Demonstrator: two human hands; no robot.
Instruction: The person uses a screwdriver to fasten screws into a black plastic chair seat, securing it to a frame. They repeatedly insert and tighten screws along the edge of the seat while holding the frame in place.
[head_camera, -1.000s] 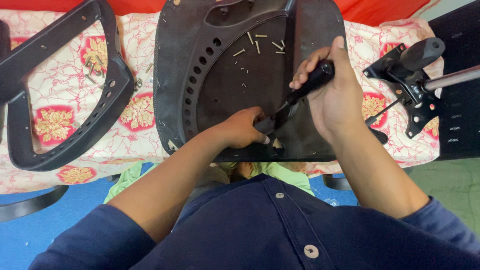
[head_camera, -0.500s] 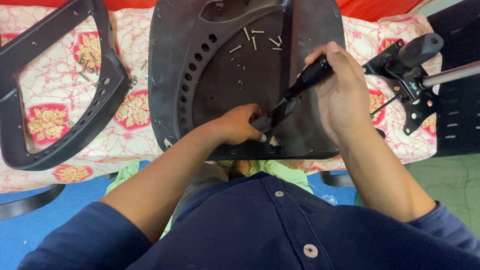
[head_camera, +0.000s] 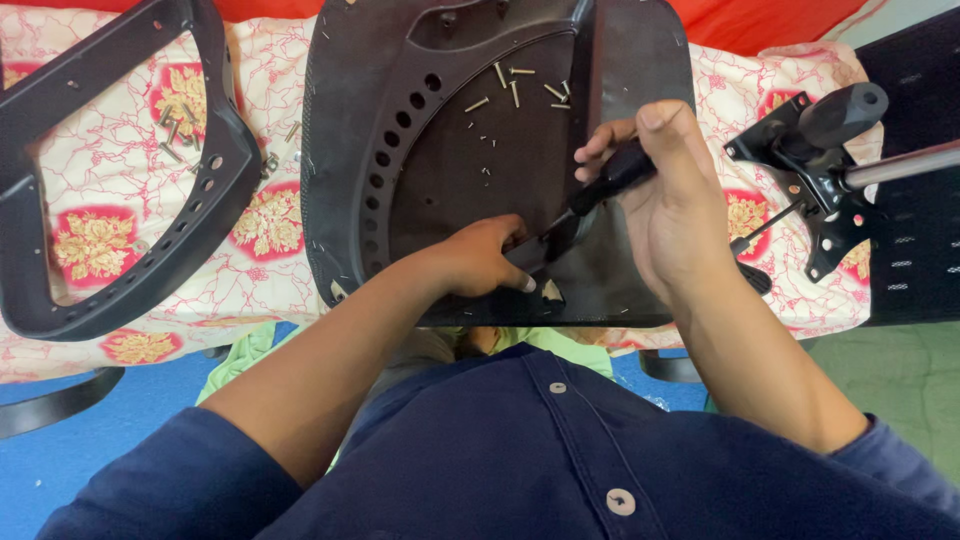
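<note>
A black plastic chair seat pan (head_camera: 440, 150) lies upside down on a patterned cloth in front of me. My right hand (head_camera: 670, 205) grips the black handle of a screwdriver (head_camera: 610, 180), whose shaft slants down to the left toward the seat's near edge. My left hand (head_camera: 480, 258) is closed on a small black part at the screwdriver's tip, pressing it against the seat. Several loose metal screws (head_camera: 520, 85) lie in the seat's recess, farther from me.
A black chair back frame (head_camera: 215, 190) lies on the cloth to the left, with several screws (head_camera: 178, 125) inside its opening. To the right is a black chair mechanism (head_camera: 815, 170) with a metal rod (head_camera: 900, 165). Blue floor shows below.
My right hand and the screwdriver handle have shifted slightly, with the handle turned a little. My left hand stays at the tip.
</note>
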